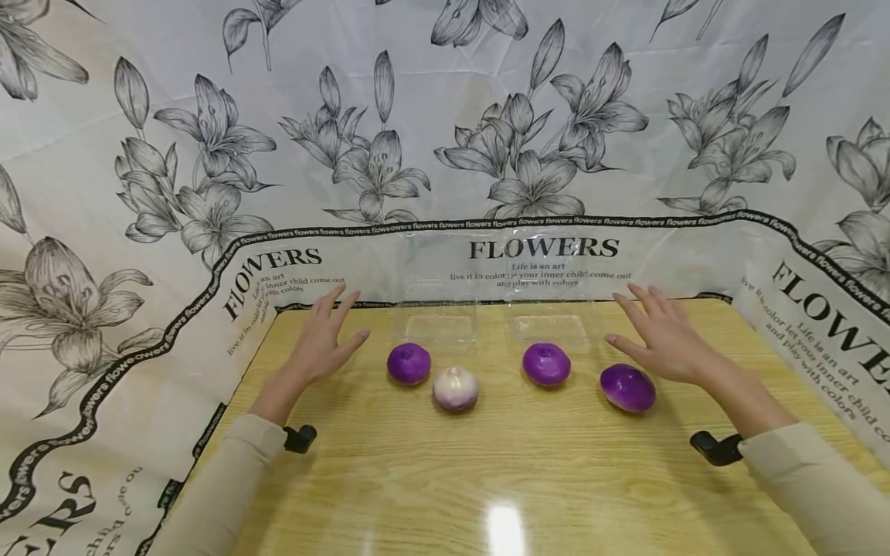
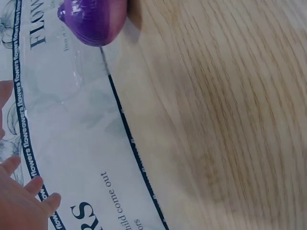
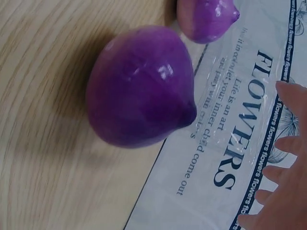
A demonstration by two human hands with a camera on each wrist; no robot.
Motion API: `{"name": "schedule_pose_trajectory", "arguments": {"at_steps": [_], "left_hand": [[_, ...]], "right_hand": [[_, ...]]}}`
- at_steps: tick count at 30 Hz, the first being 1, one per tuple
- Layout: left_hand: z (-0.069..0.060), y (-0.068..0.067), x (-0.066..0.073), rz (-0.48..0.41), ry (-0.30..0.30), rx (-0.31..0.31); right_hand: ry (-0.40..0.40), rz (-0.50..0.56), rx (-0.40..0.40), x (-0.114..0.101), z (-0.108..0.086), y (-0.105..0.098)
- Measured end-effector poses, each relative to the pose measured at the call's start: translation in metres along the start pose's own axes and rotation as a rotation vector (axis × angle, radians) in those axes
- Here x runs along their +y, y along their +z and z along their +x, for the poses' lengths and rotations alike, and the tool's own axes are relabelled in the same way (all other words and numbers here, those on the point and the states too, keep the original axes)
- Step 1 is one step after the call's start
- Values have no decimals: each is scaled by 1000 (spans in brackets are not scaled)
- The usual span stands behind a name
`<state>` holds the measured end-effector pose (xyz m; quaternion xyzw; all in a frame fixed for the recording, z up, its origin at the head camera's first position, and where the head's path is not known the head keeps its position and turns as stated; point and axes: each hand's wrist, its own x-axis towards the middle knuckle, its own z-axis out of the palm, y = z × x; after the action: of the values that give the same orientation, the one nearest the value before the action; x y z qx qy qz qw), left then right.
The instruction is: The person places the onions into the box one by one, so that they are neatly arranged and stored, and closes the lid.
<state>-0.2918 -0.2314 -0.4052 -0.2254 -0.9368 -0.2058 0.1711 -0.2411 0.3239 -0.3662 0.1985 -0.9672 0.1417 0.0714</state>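
My left hand (image 1: 318,338) hovers over the left of the table with its fingers spread, holding nothing. To its right lie a purple onion (image 1: 409,364) and, a bit nearer, a whitish onion (image 1: 455,389) with a purple tinge. My right hand (image 1: 663,337), also spread and holding nothing, hovers just above and right of a dark purple onion (image 1: 627,388). Another purple onion (image 1: 546,364) lies left of that one. In the right wrist view, the nearest onion (image 3: 141,88) shows a pointed tip, apart from the fingers (image 3: 292,143).
Two clear plastic boxes, one on the left (image 1: 436,328) and one on the right (image 1: 552,328), stand behind the onions with raised lids. A flower-printed cloth (image 1: 389,266) rises at the back and sides of the wooden table (image 1: 417,479).
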Motion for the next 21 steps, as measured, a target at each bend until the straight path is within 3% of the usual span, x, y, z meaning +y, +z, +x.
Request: {"name": "schedule_pose_trajectory", "arguments": {"at_steps": [13,21], "left_hand": [[1,6,11,-204,-56,-8],[2,9,14,-287,-63,5]], "right_hand": [[-67,81,39,-20,9,9],[-83,108,122,-29,16,16]]}}
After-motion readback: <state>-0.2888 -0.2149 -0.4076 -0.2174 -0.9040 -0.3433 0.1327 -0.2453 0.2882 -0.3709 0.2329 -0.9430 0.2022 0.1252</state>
